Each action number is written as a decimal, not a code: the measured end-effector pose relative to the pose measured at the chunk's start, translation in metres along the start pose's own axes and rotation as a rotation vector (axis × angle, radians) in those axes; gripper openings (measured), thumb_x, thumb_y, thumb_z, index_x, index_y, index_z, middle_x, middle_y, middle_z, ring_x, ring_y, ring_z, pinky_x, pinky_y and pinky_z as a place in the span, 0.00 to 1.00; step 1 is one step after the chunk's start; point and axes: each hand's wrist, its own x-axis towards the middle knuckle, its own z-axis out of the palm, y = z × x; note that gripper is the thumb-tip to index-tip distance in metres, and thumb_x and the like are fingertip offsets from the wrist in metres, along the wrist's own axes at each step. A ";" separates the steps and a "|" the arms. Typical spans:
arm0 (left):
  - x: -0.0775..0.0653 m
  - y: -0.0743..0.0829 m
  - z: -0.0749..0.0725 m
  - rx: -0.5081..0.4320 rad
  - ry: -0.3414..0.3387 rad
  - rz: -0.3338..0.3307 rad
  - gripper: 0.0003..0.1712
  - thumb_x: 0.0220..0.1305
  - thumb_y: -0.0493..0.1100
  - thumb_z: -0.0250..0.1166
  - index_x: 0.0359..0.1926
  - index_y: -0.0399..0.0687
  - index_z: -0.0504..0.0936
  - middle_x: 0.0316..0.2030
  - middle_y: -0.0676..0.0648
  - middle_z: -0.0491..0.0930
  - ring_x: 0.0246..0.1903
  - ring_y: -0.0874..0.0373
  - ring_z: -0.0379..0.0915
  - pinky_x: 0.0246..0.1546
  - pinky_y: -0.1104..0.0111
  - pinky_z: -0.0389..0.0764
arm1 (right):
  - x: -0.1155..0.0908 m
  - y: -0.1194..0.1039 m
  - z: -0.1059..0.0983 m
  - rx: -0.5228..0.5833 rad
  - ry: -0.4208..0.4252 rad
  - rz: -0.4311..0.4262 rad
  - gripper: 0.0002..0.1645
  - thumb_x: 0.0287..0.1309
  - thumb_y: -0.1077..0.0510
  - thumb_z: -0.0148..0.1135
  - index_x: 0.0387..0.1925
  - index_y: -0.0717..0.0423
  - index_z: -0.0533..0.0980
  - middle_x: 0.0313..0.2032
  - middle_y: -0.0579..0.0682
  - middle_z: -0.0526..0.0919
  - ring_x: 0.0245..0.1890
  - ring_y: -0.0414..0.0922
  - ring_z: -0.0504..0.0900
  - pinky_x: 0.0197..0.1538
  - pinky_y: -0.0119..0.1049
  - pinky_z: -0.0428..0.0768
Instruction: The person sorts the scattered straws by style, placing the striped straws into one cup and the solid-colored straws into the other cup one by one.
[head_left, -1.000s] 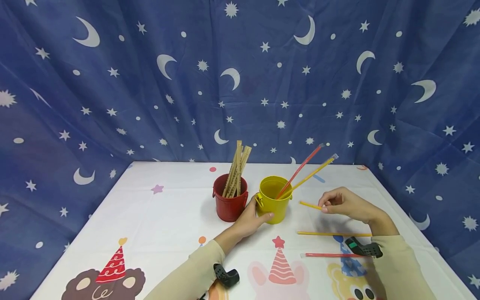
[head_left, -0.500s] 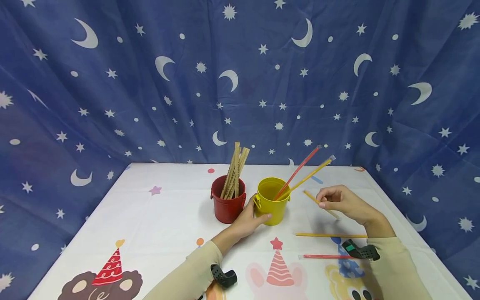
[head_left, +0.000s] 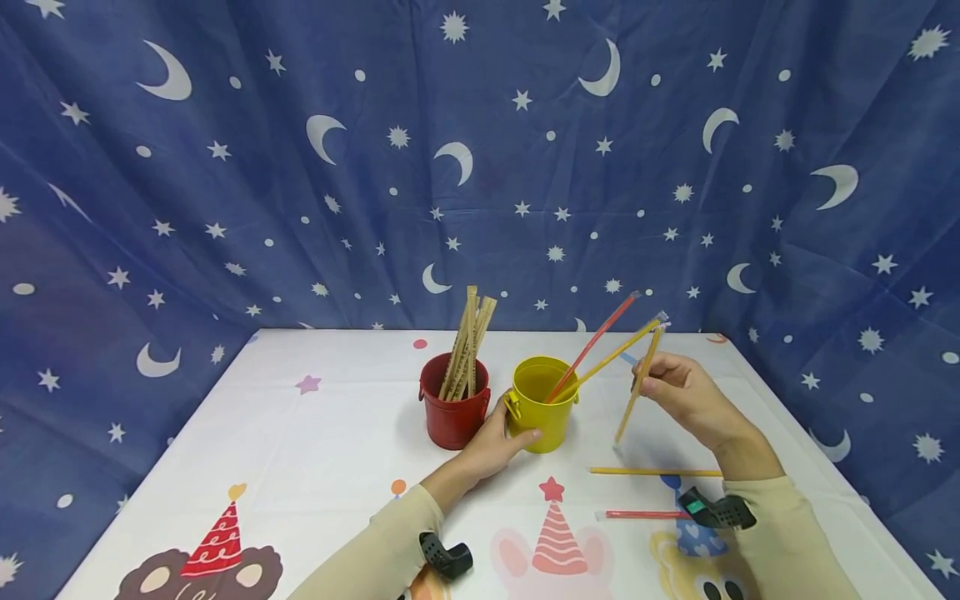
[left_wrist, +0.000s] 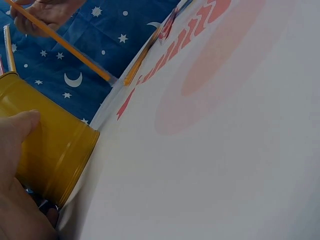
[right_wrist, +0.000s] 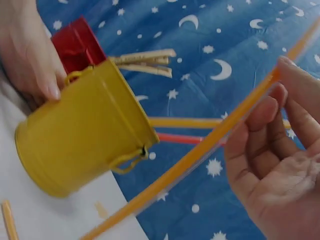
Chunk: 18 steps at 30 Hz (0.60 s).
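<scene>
My left hand (head_left: 487, 450) grips a yellow bucket (head_left: 543, 423) by its side, the thumb lying across the front in the left wrist view. The bucket stands upright on the table. A red straw (head_left: 600, 340) and an orange straw (head_left: 618, 354), both in clear wrappers, lean out of it to the right. To the right of the bucket, my right hand (head_left: 686, 396) pinches another wrapped orange straw (right_wrist: 195, 155) between thumb and fingertips. This straw slants steeply, its lower end just over the table and outside the bucket.
Left of the yellow bucket stands a red bucket (head_left: 456, 425) holding several paper-wrapped sticks (head_left: 467, 350). An orange straw (head_left: 652, 472) and a red straw (head_left: 641, 515) lie on the white table (head_left: 337, 433) nearer me. A blue curtain (head_left: 375, 208) hangs behind.
My right hand has turned the pinched orange straw from nearly level to steeply upright, its wrapped end now at the top. My left hand still holds the yellow bucket in place.
</scene>
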 end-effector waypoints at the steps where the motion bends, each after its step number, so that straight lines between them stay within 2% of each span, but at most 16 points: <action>1: 0.000 0.000 0.000 0.000 0.000 -0.002 0.50 0.68 0.49 0.66 0.80 0.47 0.47 0.80 0.44 0.50 0.81 0.47 0.42 0.81 0.46 0.44 | 0.001 -0.001 0.002 0.029 0.013 -0.016 0.21 0.72 0.73 0.47 0.46 0.48 0.81 0.40 0.37 0.85 0.46 0.35 0.80 0.55 0.27 0.79; 10: 0.000 0.000 -0.001 0.014 0.008 -0.010 0.50 0.68 0.50 0.66 0.80 0.47 0.47 0.80 0.44 0.51 0.81 0.48 0.43 0.81 0.47 0.45 | 0.005 -0.010 0.016 0.331 0.182 -0.138 0.19 0.75 0.70 0.45 0.46 0.55 0.82 0.42 0.44 0.85 0.42 0.39 0.84 0.52 0.28 0.81; 14: 0.000 -0.001 -0.001 0.013 0.006 -0.007 0.49 0.68 0.50 0.66 0.80 0.47 0.47 0.80 0.44 0.51 0.81 0.48 0.44 0.81 0.47 0.45 | 0.006 -0.012 0.017 0.468 0.153 -0.197 0.19 0.76 0.70 0.41 0.48 0.59 0.80 0.44 0.47 0.84 0.41 0.40 0.82 0.49 0.28 0.80; 18: 0.000 -0.001 -0.001 0.009 0.001 -0.002 0.50 0.68 0.49 0.66 0.80 0.46 0.47 0.80 0.43 0.51 0.81 0.48 0.43 0.81 0.47 0.45 | 0.006 -0.013 0.016 0.539 0.117 -0.227 0.20 0.77 0.70 0.39 0.49 0.61 0.80 0.44 0.49 0.83 0.40 0.41 0.81 0.50 0.29 0.80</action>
